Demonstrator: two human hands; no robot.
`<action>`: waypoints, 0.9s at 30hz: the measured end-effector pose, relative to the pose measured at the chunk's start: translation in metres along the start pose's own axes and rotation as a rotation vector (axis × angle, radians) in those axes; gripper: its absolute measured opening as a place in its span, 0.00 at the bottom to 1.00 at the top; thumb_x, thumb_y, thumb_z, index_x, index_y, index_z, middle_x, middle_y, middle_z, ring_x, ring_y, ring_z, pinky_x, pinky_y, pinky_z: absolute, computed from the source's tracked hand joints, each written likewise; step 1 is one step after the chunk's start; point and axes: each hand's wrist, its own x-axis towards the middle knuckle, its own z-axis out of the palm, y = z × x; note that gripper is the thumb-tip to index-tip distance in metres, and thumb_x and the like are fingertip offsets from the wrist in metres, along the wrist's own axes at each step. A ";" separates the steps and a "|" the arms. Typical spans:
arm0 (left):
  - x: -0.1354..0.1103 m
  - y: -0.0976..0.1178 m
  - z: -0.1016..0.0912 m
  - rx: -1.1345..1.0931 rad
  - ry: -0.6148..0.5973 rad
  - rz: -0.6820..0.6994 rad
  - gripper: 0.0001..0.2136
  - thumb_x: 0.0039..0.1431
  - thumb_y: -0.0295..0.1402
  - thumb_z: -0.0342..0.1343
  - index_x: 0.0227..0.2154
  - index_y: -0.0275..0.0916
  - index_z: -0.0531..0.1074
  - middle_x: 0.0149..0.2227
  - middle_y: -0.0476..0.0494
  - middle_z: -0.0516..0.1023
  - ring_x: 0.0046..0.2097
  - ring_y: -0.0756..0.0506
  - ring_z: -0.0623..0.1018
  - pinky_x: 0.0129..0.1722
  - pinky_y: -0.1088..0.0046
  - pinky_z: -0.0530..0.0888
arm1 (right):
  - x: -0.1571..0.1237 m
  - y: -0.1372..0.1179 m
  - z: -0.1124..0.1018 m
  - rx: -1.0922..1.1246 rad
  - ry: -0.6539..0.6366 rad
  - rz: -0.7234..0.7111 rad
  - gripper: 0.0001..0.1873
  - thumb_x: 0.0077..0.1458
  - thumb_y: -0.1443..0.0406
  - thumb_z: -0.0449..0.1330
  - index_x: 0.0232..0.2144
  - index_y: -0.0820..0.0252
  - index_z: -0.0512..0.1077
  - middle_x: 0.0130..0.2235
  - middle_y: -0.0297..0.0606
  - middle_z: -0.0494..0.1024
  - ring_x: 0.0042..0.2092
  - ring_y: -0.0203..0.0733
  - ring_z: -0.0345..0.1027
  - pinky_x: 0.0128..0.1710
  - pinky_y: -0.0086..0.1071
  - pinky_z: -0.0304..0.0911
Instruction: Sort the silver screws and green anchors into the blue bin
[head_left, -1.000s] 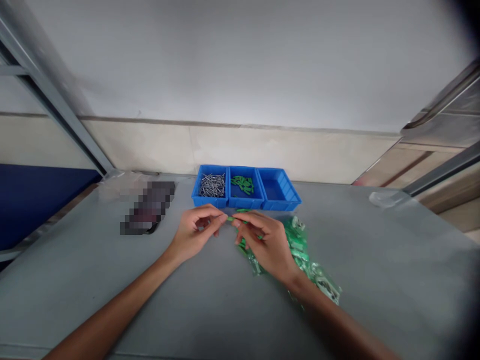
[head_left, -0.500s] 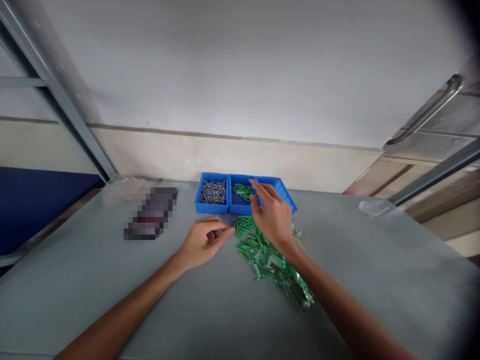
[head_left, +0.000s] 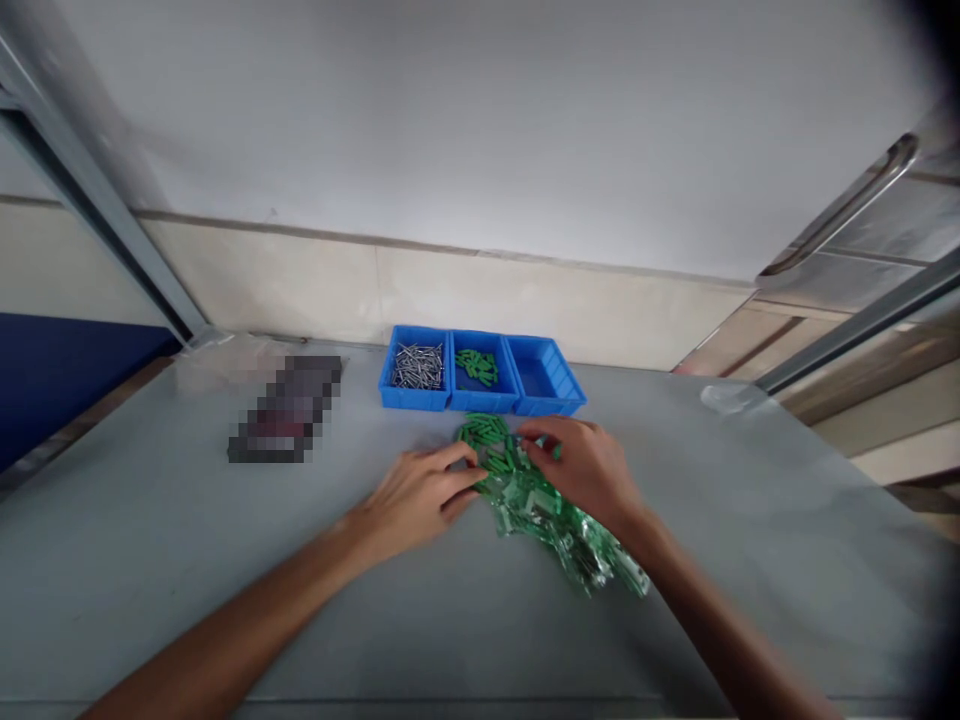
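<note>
A heap of small green plastic plugs in clear bags [head_left: 536, 500] lies on the grey table [head_left: 187, 560]. My left hand [head_left: 412, 495] rests at the heap's left edge, fingers stretched toward the plugs. On the heap's far right side my right hand [head_left: 589, 465] lies palm down with its fingers curled over the plugs; what they grip is hidden. Behind the heap stand three joined blue bins: the left bin [head_left: 415, 368] holds metal screws, the middle bin [head_left: 477, 368] holds green plugs, and the right bin [head_left: 541, 378] shows only its blue floor.
A dark blurred object [head_left: 286, 408] lies on the table at the left rear. A clear plastic bag [head_left: 731, 398] sits at the right rear. The wall runs close behind the bins. A metal frame post [head_left: 97, 190] slants at the left.
My right hand has come back from the middle bin down onto the green heap. My left hand slid right to the heap's edge, its fingers stretched out from a pinch.
</note>
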 end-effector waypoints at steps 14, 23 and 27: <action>0.001 -0.002 0.002 0.270 -0.042 0.109 0.13 0.61 0.23 0.48 0.45 0.40 0.72 0.43 0.45 0.74 0.32 0.48 0.76 0.25 0.74 0.71 | 0.024 -0.017 0.017 -0.187 -0.117 -0.047 0.05 0.48 0.66 0.59 0.25 0.55 0.76 0.28 0.37 0.79 0.31 0.43 0.72 0.26 0.30 0.52; 0.000 -0.011 -0.002 0.145 -0.011 -0.029 0.10 0.63 0.27 0.48 0.41 0.38 0.74 0.40 0.42 0.72 0.34 0.48 0.76 0.29 0.76 0.73 | 0.028 -0.032 0.024 -0.112 -0.110 -0.140 0.08 0.46 0.71 0.59 0.27 0.55 0.76 0.29 0.36 0.78 0.32 0.42 0.71 0.26 0.29 0.53; 0.000 -0.014 -0.006 0.184 -0.014 -0.061 0.10 0.63 0.27 0.48 0.41 0.38 0.75 0.41 0.42 0.73 0.34 0.48 0.76 0.29 0.75 0.73 | 0.031 -0.033 0.027 0.097 -0.086 -0.245 0.11 0.47 0.74 0.56 0.27 0.56 0.76 0.31 0.35 0.79 0.32 0.38 0.71 0.31 0.28 0.59</action>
